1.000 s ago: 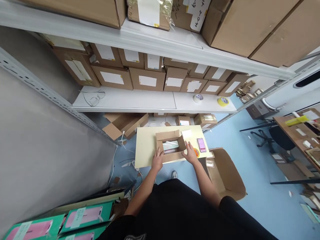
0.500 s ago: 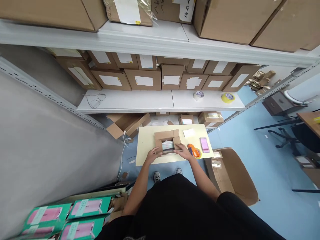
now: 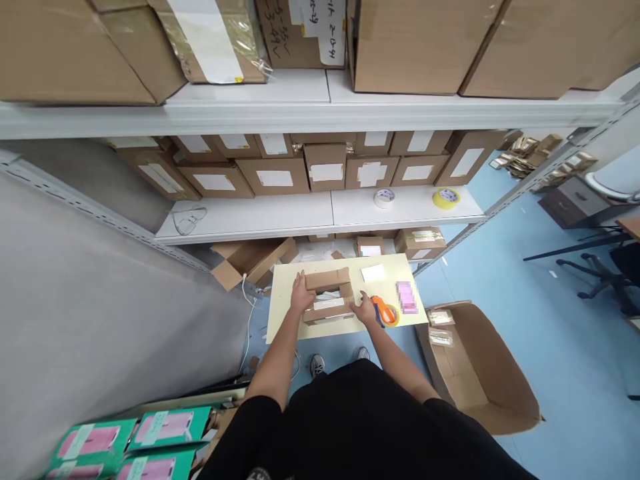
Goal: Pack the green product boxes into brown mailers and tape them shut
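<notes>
A small cardboard box [image 3: 313, 316] sits on the pale yellow table [image 3: 283, 320], its far flap [image 3: 327, 279] standing up. Across its near flap runs a white label [image 3: 329, 304]. White and pale contents [image 3: 327, 295] show through the opening, too small to name. My left hand [image 3: 301, 293] grips the box's left side, fingers pointing away from me. At the right near corner, my right hand [image 3: 365, 309] holds the box edge, thumb against the cardboard. Just right of that hand lies an orange tape dispenser [image 3: 382, 309] with a yellow tape roll [image 3: 394, 317].
A white card [image 3: 373, 273] and a pink pixelated item [image 3: 407, 297] lie on the table. Shelving [image 3: 250, 217] with labelled cartons rises behind. A large open carton [image 3: 500, 360] stands on the floor at right, and green boxes [image 3: 167, 427] are at lower left.
The near flap with the white label now lies over the opening. My left hand has moved up along the box's left side. The camera view has shifted slightly.
</notes>
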`<action>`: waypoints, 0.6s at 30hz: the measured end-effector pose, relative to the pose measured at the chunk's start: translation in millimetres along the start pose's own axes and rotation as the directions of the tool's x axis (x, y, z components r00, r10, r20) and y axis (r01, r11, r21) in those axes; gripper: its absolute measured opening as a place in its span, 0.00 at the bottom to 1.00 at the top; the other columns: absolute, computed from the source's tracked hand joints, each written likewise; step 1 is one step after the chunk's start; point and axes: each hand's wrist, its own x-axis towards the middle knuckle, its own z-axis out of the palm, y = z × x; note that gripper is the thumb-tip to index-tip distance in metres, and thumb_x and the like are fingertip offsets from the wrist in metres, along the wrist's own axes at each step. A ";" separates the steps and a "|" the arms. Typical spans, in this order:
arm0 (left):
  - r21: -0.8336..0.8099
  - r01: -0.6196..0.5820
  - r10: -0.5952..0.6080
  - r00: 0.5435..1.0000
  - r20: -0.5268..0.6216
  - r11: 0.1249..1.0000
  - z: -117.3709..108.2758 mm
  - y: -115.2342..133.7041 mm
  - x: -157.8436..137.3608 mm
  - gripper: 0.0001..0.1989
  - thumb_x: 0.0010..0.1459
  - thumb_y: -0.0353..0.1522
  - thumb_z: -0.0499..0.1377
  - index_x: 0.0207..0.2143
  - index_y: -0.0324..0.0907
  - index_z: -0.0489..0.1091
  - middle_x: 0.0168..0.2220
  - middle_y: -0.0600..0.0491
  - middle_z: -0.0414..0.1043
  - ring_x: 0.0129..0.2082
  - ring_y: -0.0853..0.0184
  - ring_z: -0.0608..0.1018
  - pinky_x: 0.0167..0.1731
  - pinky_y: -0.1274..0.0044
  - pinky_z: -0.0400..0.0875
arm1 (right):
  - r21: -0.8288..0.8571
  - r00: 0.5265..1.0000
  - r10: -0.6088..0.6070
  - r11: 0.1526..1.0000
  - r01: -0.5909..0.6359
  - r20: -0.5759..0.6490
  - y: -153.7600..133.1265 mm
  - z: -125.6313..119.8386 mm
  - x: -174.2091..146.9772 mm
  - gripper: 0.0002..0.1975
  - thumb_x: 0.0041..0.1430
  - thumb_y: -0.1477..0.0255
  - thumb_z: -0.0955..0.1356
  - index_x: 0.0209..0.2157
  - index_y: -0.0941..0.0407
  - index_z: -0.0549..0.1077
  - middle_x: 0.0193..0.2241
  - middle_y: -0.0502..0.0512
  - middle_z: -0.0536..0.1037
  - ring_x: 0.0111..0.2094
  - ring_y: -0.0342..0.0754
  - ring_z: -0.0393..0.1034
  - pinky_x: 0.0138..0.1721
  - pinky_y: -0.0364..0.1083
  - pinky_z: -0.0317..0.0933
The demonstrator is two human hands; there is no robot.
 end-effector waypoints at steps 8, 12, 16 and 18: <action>0.056 0.016 -0.006 0.985 -0.174 0.998 10.2 6.5 2.4 0.38 0.56 0.38 0.65 0.68 0.39 0.62 0.70 0.39 0.57 0.71 0.47 0.60 0.70 0.62 0.56 | -0.084 0.990 0.076 0.994 -0.067 0.117 -5.9 -16.9 -1.9 0.39 0.60 0.57 0.72 0.68 0.59 0.63 0.59 0.68 0.75 0.58 0.60 0.71 0.55 0.49 0.63; 0.031 0.070 -0.064 0.983 -0.174 0.997 1.6 3.2 8.0 0.37 0.58 0.44 0.63 0.67 0.37 0.64 0.68 0.38 0.63 0.68 0.49 0.64 0.68 0.62 0.58 | -0.075 0.989 0.056 0.996 -0.046 0.137 -4.0 -14.8 -3.0 0.39 0.61 0.56 0.71 0.68 0.57 0.63 0.59 0.68 0.75 0.57 0.62 0.71 0.54 0.51 0.62; -0.003 0.125 -0.124 0.982 -0.141 0.992 -5.6 -5.6 1.6 0.22 0.64 0.45 0.56 0.52 0.44 0.76 0.50 0.46 0.79 0.55 0.56 0.78 0.59 0.67 0.69 | -0.049 0.992 0.036 0.998 -0.030 0.117 0.0 -6.7 -4.0 0.38 0.63 0.55 0.69 0.68 0.59 0.62 0.59 0.69 0.74 0.56 0.63 0.71 0.54 0.52 0.62; 0.022 0.147 -0.145 0.986 -0.084 0.989 0.3 -12.8 -10.9 0.21 0.59 0.42 0.62 0.52 0.44 0.75 0.53 0.46 0.78 0.56 0.56 0.77 0.59 0.69 0.70 | -0.033 0.996 0.004 0.999 0.000 0.093 1.9 -0.6 -4.1 0.36 0.65 0.56 0.67 0.68 0.60 0.63 0.59 0.70 0.73 0.57 0.64 0.70 0.54 0.53 0.62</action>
